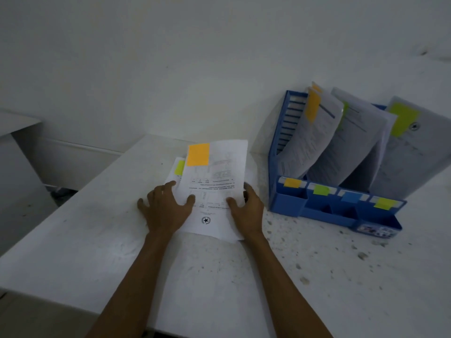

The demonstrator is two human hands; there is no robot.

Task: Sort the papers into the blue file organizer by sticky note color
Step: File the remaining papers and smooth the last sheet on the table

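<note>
A small stack of papers lies on the white table. Its top sheet carries an orange sticky note; a sheet beneath shows a yellow-green note at the left. My left hand rests spread on the stack's left edge, thumb on the top sheet. My right hand pinches the top sheet's right edge, thumb on top. The blue file organizer stands to the right, with papers in its slots bearing orange, green and yellow-green notes. Its front labels are orange, green, blue and yellow-green.
A white wall stands close behind the table. The table's left edge runs diagonally, with a second white surface beyond it at the far left. Specks of debris dot the table at the right.
</note>
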